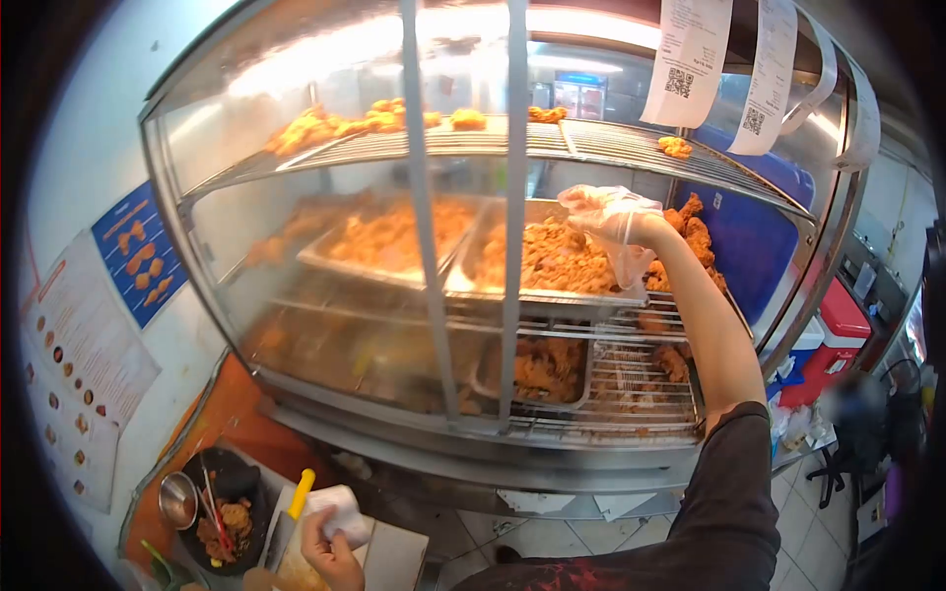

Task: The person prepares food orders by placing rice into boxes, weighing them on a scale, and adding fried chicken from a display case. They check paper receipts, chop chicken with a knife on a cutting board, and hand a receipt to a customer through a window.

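Note:
My right hand (611, 215), in a clear plastic glove, reaches through the open side of the glass warming cabinet (463, 426). It is over the right end of a metal tray of fried pieces (552, 258) on the middle shelf; what its fingers hold, if anything, cannot be made out. Larger fried chicken pieces (695, 236) lie just right of it. Low at the left, my left hand (333, 554) grips a folded white wrapper (340, 514) above a light board (394, 547). A yellow handle (302, 492) sticks up beside the wrapper.
Receipts (687, 59) hang at the cabinet's upper right. A wire shelf (631, 143) runs above the trays, and a lower rack (641, 394) below. At lower left are a black dish with food and red tongs (222, 532) and a steel bowl (178, 500).

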A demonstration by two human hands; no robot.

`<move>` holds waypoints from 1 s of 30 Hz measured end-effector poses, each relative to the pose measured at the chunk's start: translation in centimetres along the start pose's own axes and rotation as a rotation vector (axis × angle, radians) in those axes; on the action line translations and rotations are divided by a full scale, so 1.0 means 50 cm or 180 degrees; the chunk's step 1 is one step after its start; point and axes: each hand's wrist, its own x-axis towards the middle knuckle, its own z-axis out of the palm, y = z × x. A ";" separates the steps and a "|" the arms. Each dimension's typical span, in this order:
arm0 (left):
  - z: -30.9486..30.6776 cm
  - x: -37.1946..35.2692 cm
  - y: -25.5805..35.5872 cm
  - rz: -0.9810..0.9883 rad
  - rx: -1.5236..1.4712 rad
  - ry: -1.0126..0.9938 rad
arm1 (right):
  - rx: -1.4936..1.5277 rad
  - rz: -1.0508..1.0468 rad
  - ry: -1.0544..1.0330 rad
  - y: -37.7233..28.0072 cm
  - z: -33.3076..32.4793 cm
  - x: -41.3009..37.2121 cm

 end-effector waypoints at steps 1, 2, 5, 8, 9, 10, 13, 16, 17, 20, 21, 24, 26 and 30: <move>0.045 0.015 0.020 -0.0118 -0.0312 -0.0396 | 0.0296 -0.0131 -0.0046 0.022 -0.005 0.020; 0.099 0.033 0.055 -0.0245 -0.0621 -0.0784 | 0.0591 -0.0268 -0.0102 0.038 -0.008 0.037; 0.266 0.121 0.198 0.0276 -0.0539 -0.1710 | 0.0430 0.0112 -0.0019 0.002 -0.012 0.011; 0.422 0.177 0.344 0.1537 0.0086 -0.1928 | -0.0090 0.0218 0.0382 -0.085 -0.010 -0.064; 0.466 0.189 0.392 0.2008 0.0464 -0.1779 | -0.0219 -0.0424 0.1137 -0.078 0.022 -0.077; 0.506 0.191 0.436 0.1719 0.0579 -0.1896 | -0.0214 -0.0414 0.1097 -0.068 0.035 -0.091; 0.607 0.205 0.463 0.1819 0.0319 -0.1673 | 0.0099 -0.0595 0.1124 -0.102 -0.007 -0.151; 0.640 0.202 0.466 0.2654 -0.0038 -0.1314 | 0.0557 -0.0755 0.1101 -0.088 -0.033 -0.167; 0.650 0.187 0.463 0.2806 -0.0206 -0.1342 | 0.0347 -0.0885 0.1197 -0.075 -0.033 -0.168; 0.671 0.164 0.477 0.2830 -0.0653 -0.1424 | -0.0596 -0.1203 0.1899 -0.012 0.008 -0.158; 0.679 0.161 0.475 0.2861 -0.0680 -0.1455 | -0.0045 -0.1186 0.1518 -0.001 0.007 -0.155; 0.705 0.154 0.458 0.2769 -0.0690 -0.1563 | 0.1129 -0.0597 0.0819 0.023 0.022 -0.118; 0.697 0.157 0.443 0.2678 -0.0709 -0.1878 | 0.1535 -0.1107 0.1077 0.045 0.029 -0.078; 0.637 0.171 0.388 0.2293 -0.1177 -0.3297 | 0.0409 -0.1353 -0.1069 0.037 0.021 -0.069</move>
